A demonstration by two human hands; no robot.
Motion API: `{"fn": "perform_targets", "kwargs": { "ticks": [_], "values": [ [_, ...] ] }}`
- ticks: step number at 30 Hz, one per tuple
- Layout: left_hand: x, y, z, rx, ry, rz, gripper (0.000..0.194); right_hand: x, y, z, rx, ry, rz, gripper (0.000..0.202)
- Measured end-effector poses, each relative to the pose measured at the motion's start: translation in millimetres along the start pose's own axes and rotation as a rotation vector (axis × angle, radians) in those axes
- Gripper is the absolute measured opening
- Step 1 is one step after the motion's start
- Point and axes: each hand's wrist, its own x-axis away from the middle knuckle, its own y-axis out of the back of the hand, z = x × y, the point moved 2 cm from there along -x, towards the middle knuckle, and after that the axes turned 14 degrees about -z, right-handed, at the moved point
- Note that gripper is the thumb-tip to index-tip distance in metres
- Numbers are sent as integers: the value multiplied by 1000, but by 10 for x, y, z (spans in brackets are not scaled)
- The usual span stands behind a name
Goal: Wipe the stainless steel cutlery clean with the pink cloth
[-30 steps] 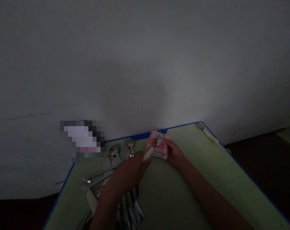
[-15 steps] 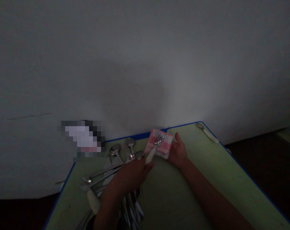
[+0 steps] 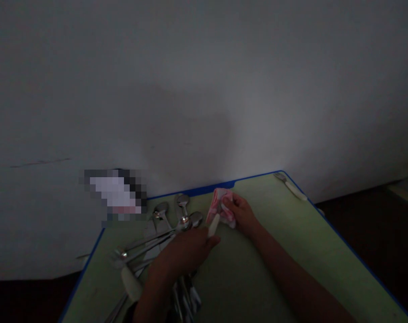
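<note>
Cream-coloured, smooth-looking handle: slim utensil [image 3: 213, 225] gripped in my left hand [image 3: 194, 246], over the far middle of the green, blue-edged table [image 3: 251, 278]. Its head is hidden in the soft pink-and-white cloth [image 3: 228, 219] my right hand [image 3: 243, 214] pinches. I judge it light, stiff, hardly fragile, slippery if damp; best held mid-handle. Left: loose, shiny metal cutlery [image 3: 162, 208].

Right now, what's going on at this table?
A person's left hand holds a white-handled utensil over the green table. The right hand grips a pink cloth at the utensil's far end, which is hidden from view. Loosely piled cutlery lies on the left, and a single fork lies apart near the far right corner.
</note>
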Motion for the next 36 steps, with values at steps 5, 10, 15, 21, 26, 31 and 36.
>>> {"fn": "perform_targets", "kwargs": {
  "ticks": [5,10,15,21,26,31,36],
  "values": [
    [38,-47,-96,1,-48,52,47,60,-17,60,195,82,87,29],
    [49,-60,-167,44,-80,8,47,60,-29,74,239,166,7,34],
    [27,-61,-166,43,-114,-37,49,31,-10,49,195,135,-79,36],
    [4,-23,-68,10,-65,-95,48,44,-16,55,38,-16,80,25],
    [-9,-22,-51,-11,-66,-84,45,25,15,12,16,20,-15,20],
    [2,-50,-77,47,-84,-56,45,8,7,-17,-51,-11,-50,23],
    [23,-83,-200,81,-146,-42,50,19,-17,21,-89,-102,-134,35]
  ]
}}
